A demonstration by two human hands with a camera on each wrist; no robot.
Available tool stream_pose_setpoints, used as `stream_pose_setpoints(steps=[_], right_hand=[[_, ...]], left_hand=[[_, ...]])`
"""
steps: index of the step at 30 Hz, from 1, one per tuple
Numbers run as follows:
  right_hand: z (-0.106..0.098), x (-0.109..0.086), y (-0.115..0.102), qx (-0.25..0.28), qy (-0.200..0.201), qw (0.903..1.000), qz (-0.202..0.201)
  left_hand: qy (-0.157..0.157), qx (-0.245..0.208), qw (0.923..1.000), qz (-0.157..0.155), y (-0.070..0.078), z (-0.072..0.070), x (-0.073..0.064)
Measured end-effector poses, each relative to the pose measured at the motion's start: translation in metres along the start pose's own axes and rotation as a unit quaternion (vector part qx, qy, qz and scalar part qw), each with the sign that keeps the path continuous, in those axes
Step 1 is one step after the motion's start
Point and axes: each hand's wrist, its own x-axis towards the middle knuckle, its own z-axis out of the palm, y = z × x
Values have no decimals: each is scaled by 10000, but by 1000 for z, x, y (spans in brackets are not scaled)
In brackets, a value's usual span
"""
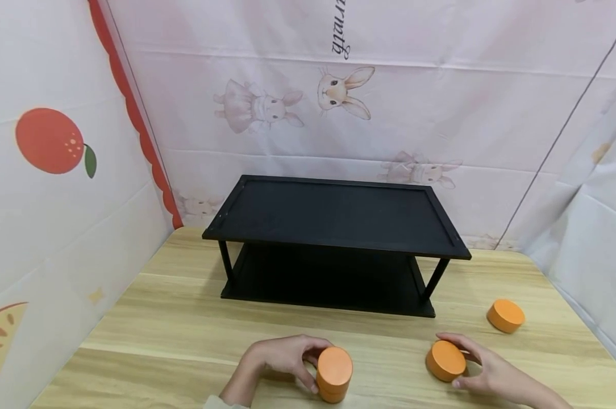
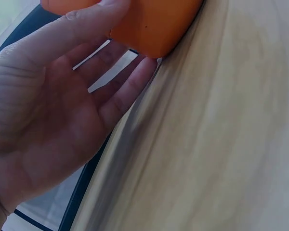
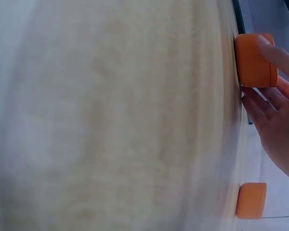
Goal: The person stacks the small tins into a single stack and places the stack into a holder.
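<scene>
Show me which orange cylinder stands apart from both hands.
The orange cylinder farthest right on the table in the head view: it stands alone, while the left hand and right hand hold the others.

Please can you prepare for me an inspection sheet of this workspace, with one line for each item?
Surface: wood-grain table.
Job's things: tall orange cylinder, perhaps two stacked; near orange disc; far orange disc, apart from both hands.
Clutter: nothing seen.
Hands: left hand holds the tall cylinder between thumb and fingers; right hand holds the near disc likewise.
Cables: nothing seen.
Surroundings: black two-level rack on the table, beyond the hands; printed cloth behind it.
</scene>
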Motion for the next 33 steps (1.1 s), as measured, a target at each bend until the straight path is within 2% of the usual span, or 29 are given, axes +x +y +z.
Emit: stream_pose_setpoints(steps=[5,10,20,27,33], right_hand=[[-1,0,3,111,-83,9999,45],[-1,0,5,-3,-18,10000,-47],[1,-1,4,-189,50,9998,61],[0,-4,5,-247,-40,9996,123],[-3,-4,9,-143,99,9996,202]], left_hand=[[41,159,9998,91,-2,1,3],[102,172,9997,118,-2,3,5],[241,179,9995,136,-3,6,7],[167,37,9998,87,-2,8,7],[177,10,9998,86,0,8,8]])
